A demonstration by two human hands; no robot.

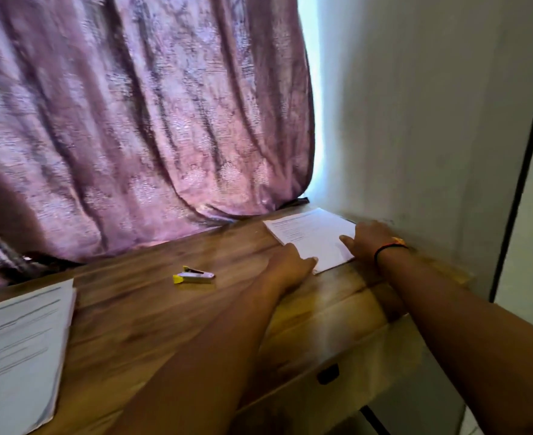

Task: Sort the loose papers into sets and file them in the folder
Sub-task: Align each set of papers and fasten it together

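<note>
Curtain (139, 120): 1, mauve, patterned, hanging in folds across the back; its hem meets the far edge of the table. A strip of daylight shows along its right side.
Wall (415, 120): 1, pale, on the right, running down to the table's right edge.
Table (164, 324): 1, wood grain, carrying everything below. Its front face has 1 dark slot (328, 373).

Paper stacks: 2, both printed, both flat on the table, well apart.
- Left stack (17, 350): at the near left, partly cut off by the frame edge. No hand on it. Text is blurred and not legible.
- Far stack (309, 237): in the far right corner, just beside the wall, below the curtain's right end. Both hands are at this one.

Hands: 2, both arms reaching forward.
- Left hand (290, 266): fingers (309, 262) straight and pressed together, tips touching the near corner of the far stack.
- Right hand (368, 241): resting on the stack's right part, thumb (346, 240) stretched out on the top sheet. The other fingers are hidden behind the back of the hand; cannot tell whether they curl over the edge.

Stapler (193, 275): 1, yellow and silver, lying on bare table between the two stacks, nearer the left hand, touching neither.
Wristband (389, 246): 1, black with orange, on the right wrist.
</note>
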